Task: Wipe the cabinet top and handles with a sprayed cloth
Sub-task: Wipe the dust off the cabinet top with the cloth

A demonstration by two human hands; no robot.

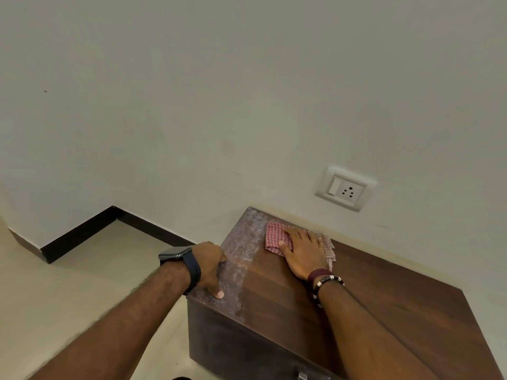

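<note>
A dark wooden cabinet (pixel 384 311) stands against the wall, its top partly covered by a strip of clear wrap along the left end. A red-and-white checked cloth (pixel 275 238) lies on the top near the back left corner. My right hand (pixel 304 252) presses flat on the cloth, fingers spread. My left hand (pixel 210 266), with a dark watch on the wrist, grips the cabinet's left edge, thumb on the top. A metal handle (pixel 301 375) peeks out at the bottom of the cabinet front.
A white wall socket with a switch (pixel 346 189) sits on the wall just above the cabinet's back edge. Beige floor (pixel 96 270) and a black skirting board (pixel 82 234) lie to the left of the cabinet.
</note>
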